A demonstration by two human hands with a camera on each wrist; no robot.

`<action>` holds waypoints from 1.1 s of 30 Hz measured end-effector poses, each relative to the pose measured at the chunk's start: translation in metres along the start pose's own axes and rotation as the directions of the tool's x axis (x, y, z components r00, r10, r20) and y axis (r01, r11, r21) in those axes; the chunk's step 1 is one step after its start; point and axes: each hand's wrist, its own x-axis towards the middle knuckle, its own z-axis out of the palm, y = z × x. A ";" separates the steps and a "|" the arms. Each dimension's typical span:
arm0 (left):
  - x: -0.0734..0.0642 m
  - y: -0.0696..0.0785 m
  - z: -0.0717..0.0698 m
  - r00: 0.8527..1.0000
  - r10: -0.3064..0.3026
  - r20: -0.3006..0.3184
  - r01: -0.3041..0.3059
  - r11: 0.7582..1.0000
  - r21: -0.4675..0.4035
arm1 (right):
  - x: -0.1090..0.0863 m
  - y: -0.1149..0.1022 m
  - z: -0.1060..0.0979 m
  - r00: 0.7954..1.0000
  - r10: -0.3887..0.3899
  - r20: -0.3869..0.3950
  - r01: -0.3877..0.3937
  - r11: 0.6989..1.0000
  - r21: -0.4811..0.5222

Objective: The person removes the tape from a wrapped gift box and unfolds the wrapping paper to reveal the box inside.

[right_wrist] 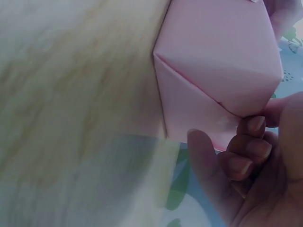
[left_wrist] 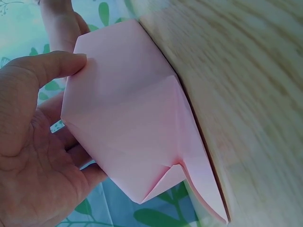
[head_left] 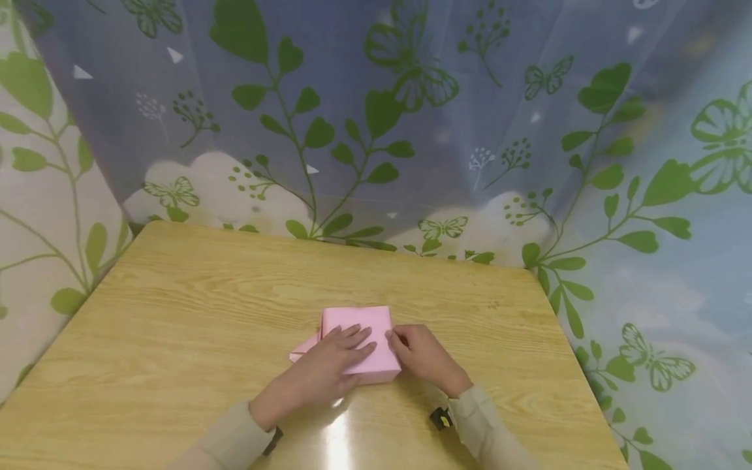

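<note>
A box wrapped in pink paper [head_left: 376, 356] sits on the table. My left hand [head_left: 331, 362] rests across its top with the fingers spread, and in the left wrist view the thumb [left_wrist: 66, 64] touches the near side's upper edge. Loose pink paper [left_wrist: 201, 170] sticks out from the box's left end. At the right end, the paper is folded over with a slanting crease [right_wrist: 194, 87]. My right hand [head_left: 425, 352] has its fingers curled there, pinching at the upper edge. One finger of it [right_wrist: 201, 142] reaches down beside the folded end.
The wooden table [head_left: 223, 294] runs out to both sides and behind the box. Fabric [head_left: 411, 163] printed with leaves and butterflies hangs along its back and sides. A black band [head_left: 440, 418] is on the right wrist.
</note>
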 end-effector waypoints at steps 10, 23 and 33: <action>0.001 0.000 0.000 1.000 0.018 -0.016 -0.018 1.000 0.021 | 0.001 0.000 0.003 0.999 -0.038 -0.010 0.037 0.997 -0.066; 0.003 0.000 -0.002 1.000 0.012 -0.007 -0.013 0.999 -0.031 | -0.002 0.002 0.004 0.998 0.018 -0.061 -0.018 1.000 0.003; 0.003 0.001 -0.002 1.000 0.014 -0.009 -0.014 1.000 -0.024 | -0.006 0.004 0.006 0.994 0.043 -0.098 -0.032 0.993 0.110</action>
